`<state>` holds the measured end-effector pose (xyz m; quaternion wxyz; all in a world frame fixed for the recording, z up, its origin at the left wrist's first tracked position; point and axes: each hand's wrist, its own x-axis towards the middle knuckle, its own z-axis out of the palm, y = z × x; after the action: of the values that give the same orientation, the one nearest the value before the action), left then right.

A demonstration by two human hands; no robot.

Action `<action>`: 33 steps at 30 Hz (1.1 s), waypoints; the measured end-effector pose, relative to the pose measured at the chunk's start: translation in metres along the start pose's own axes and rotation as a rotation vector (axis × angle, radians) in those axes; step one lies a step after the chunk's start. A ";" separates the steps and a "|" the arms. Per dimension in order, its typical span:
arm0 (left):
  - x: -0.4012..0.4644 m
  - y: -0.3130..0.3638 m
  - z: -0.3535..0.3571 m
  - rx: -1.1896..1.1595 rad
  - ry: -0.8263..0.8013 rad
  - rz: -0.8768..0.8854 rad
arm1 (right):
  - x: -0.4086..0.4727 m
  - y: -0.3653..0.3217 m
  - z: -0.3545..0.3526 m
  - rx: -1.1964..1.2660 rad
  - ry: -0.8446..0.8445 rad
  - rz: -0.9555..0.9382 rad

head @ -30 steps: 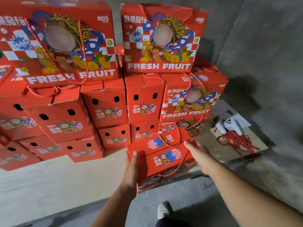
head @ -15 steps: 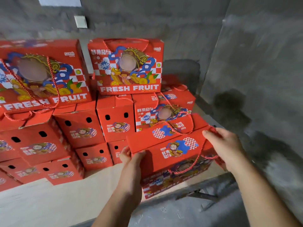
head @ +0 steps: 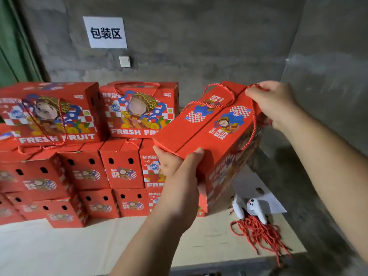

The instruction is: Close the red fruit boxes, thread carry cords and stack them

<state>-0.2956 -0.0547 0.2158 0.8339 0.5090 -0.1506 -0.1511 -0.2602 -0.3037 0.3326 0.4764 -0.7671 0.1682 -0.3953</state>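
1. Compared with one second ago, the closed box (head: 211, 136) has been lifted from the board near the floor up to the height of the top row of the stack (head: 83, 148). Before, it was low beside the bottom boxes; now it is in the air, to the right of the upper box (head: 139, 110) that reads "FRESH FRUIT".
2. I judge from this that the closing and the threading are done for this box: its flaps are shut and both carry cords (head: 217, 96) are in place. The step in hand is the stacking.
3. My left hand (head: 179, 176) grasps the near end of the box, thumb on the top edge and fingers under it. My right hand (head: 276, 104) is closed on the far end and pinches one cord there.
4. The box is tilted: the far right end is higher than the near left end. Its long axis runs from near-left to far-right, and the lid faces up and toward me.
5. The box touches no other box yet. The spare cords (head: 260, 234) lie below on the board (head: 59, 246), beside a white object I cannot identify.
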 end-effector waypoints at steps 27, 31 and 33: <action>0.187 -0.089 0.106 0.679 1.018 0.496 | 0.170 0.144 0.164 0.379 -0.547 -0.099; 0.193 -0.135 0.097 0.956 1.149 0.267 | 0.123 0.185 0.154 0.349 -0.633 -0.187; 0.196 -0.148 0.097 0.866 1.154 0.194 | 0.120 0.193 0.155 0.184 -0.755 -0.138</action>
<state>-0.1719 -0.2767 0.1449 0.5138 0.7766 0.2223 0.2890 -0.0432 -0.3818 0.1832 0.5438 -0.8222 -0.1068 -0.1297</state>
